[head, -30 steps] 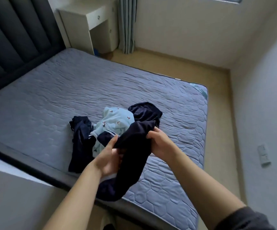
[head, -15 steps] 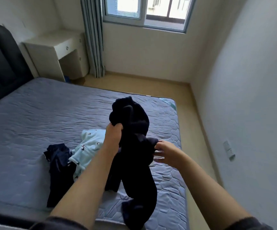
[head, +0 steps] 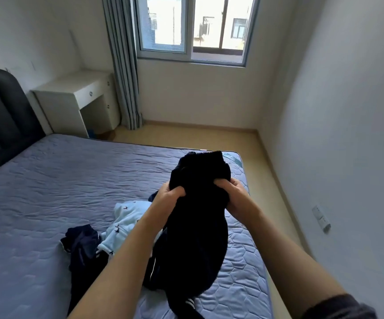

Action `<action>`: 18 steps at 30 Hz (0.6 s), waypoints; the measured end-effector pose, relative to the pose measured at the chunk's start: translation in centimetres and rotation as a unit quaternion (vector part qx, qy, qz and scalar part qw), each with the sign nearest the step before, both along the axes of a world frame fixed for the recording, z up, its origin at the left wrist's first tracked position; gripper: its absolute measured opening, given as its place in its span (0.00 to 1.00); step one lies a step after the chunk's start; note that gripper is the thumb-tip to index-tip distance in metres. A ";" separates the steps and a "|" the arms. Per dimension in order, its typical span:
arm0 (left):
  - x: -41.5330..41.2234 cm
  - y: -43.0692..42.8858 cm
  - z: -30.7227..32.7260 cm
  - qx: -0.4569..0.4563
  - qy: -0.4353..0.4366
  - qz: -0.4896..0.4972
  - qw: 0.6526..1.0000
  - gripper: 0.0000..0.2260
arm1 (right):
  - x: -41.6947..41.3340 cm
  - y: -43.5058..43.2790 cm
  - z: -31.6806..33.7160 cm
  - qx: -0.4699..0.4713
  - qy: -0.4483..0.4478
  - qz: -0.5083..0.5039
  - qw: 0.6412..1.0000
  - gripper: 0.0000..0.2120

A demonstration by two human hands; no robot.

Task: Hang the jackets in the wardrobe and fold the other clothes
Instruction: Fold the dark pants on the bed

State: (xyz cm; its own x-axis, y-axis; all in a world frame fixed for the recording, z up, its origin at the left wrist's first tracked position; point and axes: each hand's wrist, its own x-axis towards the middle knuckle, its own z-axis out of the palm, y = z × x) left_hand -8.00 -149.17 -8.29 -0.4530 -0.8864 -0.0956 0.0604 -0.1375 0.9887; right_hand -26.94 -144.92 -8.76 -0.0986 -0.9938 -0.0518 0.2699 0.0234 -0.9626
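Both my forearms are bare, and a dark grey sleeve of soft, thick-looking fabric sits bunched up near the elbow of my right arm.

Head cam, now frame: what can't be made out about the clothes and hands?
dark garment, head view: bunched and near black, so whether it's a jacket is unclear; the bottom edge cuts off its lower end.
light blue garment: partly hidden by the left forearm and the dark garment.
navy garment: crumpled, type unclear.
left hand, right hand: fingertips buried in the dark fabric.
wardrobe: outside the frame.
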 end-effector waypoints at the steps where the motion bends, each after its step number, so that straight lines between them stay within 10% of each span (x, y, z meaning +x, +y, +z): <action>1: 0.0 -0.1 -0.2 -0.023 -0.016 -0.004 1.000 0.09 | 0.3 -0.1 0.5 0.002 0.001 0.011 1.000 0.07; 7: 0.8 -0.8 -1.4 0.101 0.210 -0.034 0.972 0.14 | 0.2 0.0 3.6 -0.035 -0.016 0.038 0.999 0.06; 12: 0.6 -4.0 0.2 -0.226 -0.047 -0.054 0.971 0.32 | -1.0 0.4 6.0 -0.040 0.069 0.111 0.991 0.07; 18: -2.1 -5.5 1.5 -0.240 -0.120 -0.279 0.922 0.16 | -3.8 1.6 7.9 -0.051 0.142 0.071 0.986 0.05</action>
State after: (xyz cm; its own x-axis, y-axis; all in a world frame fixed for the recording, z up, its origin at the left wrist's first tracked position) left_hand -10.07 -154.64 -6.75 -0.8686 -0.4876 0.0888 -0.1168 0.3756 0.9194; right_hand -30.69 -143.34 -0.82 0.0456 -0.9973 0.0584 -0.0089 -0.0588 -0.9982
